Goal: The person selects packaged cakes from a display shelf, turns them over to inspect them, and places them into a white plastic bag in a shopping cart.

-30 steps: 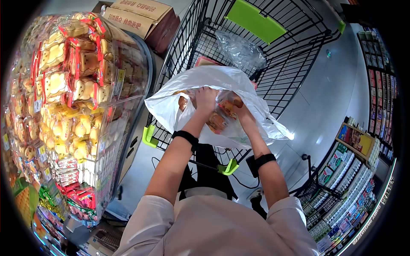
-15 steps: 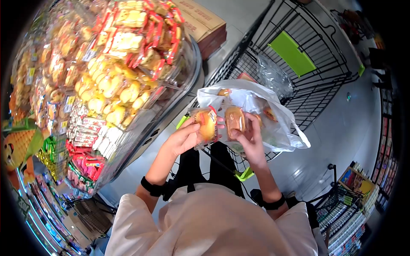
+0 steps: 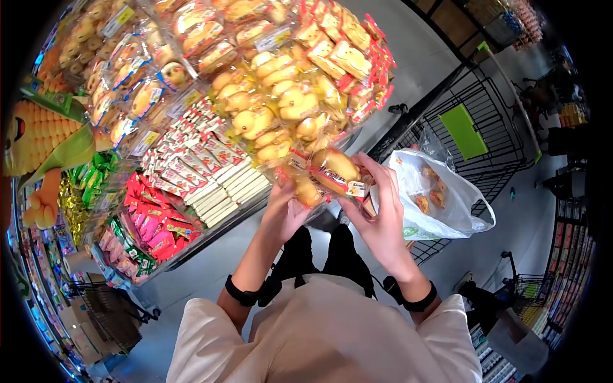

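My right hand [image 3: 383, 207] has its thumb and fingers around a clear-wrapped bread roll [image 3: 336, 167] with a printed label. Just left of it, my left hand [image 3: 285, 210] is closed on another wrapped pastry [image 3: 309, 191], yellowish in a clear packet. The two packets touch or overlap at the edge of the bakery display. Right beside my right hand, an opened white plastic bag [image 3: 460, 214] sits in the shopping cart [image 3: 491, 121]. Several wrapped pastries [image 3: 432, 195] lie inside the bag.
A clear-walled display holds duck-shaped cakes [image 3: 299, 102], red-edged biscuit packs [image 3: 348, 59], white-and-red sticks [image 3: 191, 159] and pink packets [image 3: 159, 223]. A corn-shaped figure [image 3: 48, 131] stands at far left. Other carts [image 3: 112, 319] and shelves [image 3: 562, 255] surround the aisle.
Both hands, with the wrapped pastries, have moved from over the bag and cart to the display's edge. The view has turned, so the display fills more of it and the bag sits further right.
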The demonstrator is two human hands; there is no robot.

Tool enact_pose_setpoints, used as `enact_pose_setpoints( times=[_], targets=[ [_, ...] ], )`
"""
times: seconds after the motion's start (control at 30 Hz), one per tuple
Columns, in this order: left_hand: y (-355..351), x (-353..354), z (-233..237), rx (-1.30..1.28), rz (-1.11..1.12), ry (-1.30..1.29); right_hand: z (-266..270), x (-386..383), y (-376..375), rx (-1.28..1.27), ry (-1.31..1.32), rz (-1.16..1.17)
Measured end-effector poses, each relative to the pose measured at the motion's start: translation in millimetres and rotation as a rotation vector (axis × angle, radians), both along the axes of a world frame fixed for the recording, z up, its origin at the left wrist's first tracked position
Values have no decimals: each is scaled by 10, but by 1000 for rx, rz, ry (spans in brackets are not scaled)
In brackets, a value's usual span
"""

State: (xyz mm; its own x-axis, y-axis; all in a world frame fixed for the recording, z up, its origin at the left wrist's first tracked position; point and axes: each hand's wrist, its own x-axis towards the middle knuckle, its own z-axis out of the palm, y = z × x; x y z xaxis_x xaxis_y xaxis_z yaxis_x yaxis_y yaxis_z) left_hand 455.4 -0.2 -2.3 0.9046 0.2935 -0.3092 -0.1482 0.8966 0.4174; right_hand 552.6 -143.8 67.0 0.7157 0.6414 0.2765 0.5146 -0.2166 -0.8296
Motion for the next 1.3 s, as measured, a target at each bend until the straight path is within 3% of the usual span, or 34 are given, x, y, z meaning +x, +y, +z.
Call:
enact_pose_setpoints(
  times=[0.13,0.27,0.5,0.57,0.67,0.83,0.93,1.0,1.1,1.23,1.27,1.3],
  targets=[
    [390,-299,199,92,51,-30,206,-222,494,-4,-251,77],
    [637,-407,506,135,197,-78,392,-399,809,28,-298,113],
    [1019,-505,658,141,232,-65,759,-260,1186,-3,-457,275],
    [1118,-484,817,135,277,-54,925,-217,1325,7,-394,315],
    [1270,-423,925,294,321,-32,1030,-96,1552,-12,-468,362],
    [1523,-188,1141,263,401,-169,1269,444,2035,70,-611,435],
    [1606,-44,1222,349,427,-102,1427,948,2432,64,-635,396],
    [1657,83,1156,542,472,-11,1375,1364,2829,83,-703,400],
    [1696,201,1286,586,409,-19,1221,1772,3409,43,-763,419],
    [1692,321,1366,397,411,77,1000,1950,4041,75,-812,543],
    [1728,319,1218,682,368,59,963,1956,4141,65,-809,567],
    [1746,323,1186,524,384,62,920,1967,4216,49,-807,585]
  ],
)
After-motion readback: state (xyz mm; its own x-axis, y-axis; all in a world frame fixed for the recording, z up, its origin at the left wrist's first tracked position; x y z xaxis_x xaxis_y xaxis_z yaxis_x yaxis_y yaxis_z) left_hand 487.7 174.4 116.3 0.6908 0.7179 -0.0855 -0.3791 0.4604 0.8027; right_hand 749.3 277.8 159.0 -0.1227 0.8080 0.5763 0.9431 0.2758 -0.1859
